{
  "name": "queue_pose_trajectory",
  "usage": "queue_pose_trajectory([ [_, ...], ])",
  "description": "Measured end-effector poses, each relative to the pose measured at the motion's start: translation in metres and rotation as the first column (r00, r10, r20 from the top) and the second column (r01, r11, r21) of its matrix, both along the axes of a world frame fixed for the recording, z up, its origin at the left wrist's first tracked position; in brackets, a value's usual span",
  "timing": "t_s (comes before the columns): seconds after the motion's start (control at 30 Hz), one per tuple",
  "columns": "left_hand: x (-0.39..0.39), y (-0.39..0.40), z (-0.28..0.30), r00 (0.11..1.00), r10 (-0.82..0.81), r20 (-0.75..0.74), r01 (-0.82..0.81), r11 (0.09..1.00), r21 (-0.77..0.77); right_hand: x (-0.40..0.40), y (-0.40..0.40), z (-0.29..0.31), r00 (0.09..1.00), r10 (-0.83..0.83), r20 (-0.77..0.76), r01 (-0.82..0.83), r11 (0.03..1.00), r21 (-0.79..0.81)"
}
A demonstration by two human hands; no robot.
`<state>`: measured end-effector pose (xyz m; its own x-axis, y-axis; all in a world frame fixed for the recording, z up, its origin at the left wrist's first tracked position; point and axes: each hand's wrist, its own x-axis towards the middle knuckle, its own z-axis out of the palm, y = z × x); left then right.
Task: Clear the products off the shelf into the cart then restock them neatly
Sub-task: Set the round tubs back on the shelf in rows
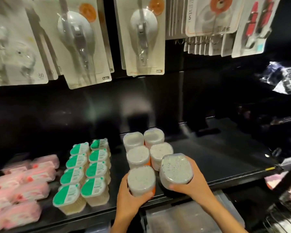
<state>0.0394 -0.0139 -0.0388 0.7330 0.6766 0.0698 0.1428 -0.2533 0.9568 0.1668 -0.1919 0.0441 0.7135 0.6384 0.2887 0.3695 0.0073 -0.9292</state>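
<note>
Dark shelving all around, and on the black shelf [208, 158] two tubs of cotton buds are going in at the front edge. Left hand [133, 197] has its fingers curled round the near tub [141, 180], sitting at the front of the left column. Right hand [190, 182] is wrapped round the second tub [175, 169], which is tilted toward us and looks not yet set down at the front of the right column. Behind them stand four more white tubs [149, 148] in two neat pairs. Left of those tubs, the green-lidded boxes [84, 172] run in two rows; further left again, pink packs [23, 179]. Above hang carded goods [141, 36] on hooks.

Risk here? That tilted tub is right at the shelf lip. Let go before it sits flat and I'd say it rolls off the front, or knocks its neighbours out of line.
</note>
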Motion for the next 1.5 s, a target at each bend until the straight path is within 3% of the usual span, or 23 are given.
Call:
queue_pose_trajectory([
  [0.13,0.001,0.005,-0.007,0.999,-0.005,0.037,0.004,1.0,0.023,-0.007,0.004,-0.004,0.999,-0.003,-0.052,0.003,1.0,-0.002],
  [0.37,0.004,0.002,-0.006,0.993,0.088,0.075,-0.082,0.994,-0.077,-0.017,0.008,0.001,0.992,-0.023,-0.123,0.023,1.0,0.0],
  [0.9,0.007,0.015,-0.005,0.999,0.011,0.037,-0.012,0.999,0.031,-0.02,0.004,-0.004,0.987,-0.033,-0.157,0.034,0.999,0.002],
  [1.0,-0.009,0.014,-0.014,0.999,0.006,-0.041,0.0,0.988,0.153,-0.02,0.002,-0.008,0.987,-0.028,-0.16,0.027,1.0,-0.009],
  [1.07,-0.026,0.014,-0.023,0.995,0.028,-0.093,0.014,0.905,0.425,-0.02,0.001,-0.011,0.987,-0.015,-0.158,0.013,1.0,-0.014],
  [1.13,-0.039,0.017,-0.032,0.993,0.039,-0.109,0.051,0.698,0.714,-0.02,0.001,-0.014,0.987,-0.003,-0.159,0.0,1.0,-0.02],
  [1.2,-0.048,0.021,-0.039,0.985,0.019,-0.171,0.138,0.506,0.851,-0.02,0.001,-0.018,0.987,0.0,-0.16,-0.005,1.0,-0.028],
  [1.33,-0.054,0.031,-0.034,0.949,-0.025,-0.314,0.308,0.28,0.909,-0.025,0.004,-0.021,0.986,0.022,-0.166,-0.029,0.999,-0.039],
  [1.5,-0.053,0.048,-0.034,0.919,-0.118,-0.377,0.384,0.05,0.922,-0.028,0.006,-0.029,0.984,0.037,-0.172,-0.046,0.997,-0.054],
])
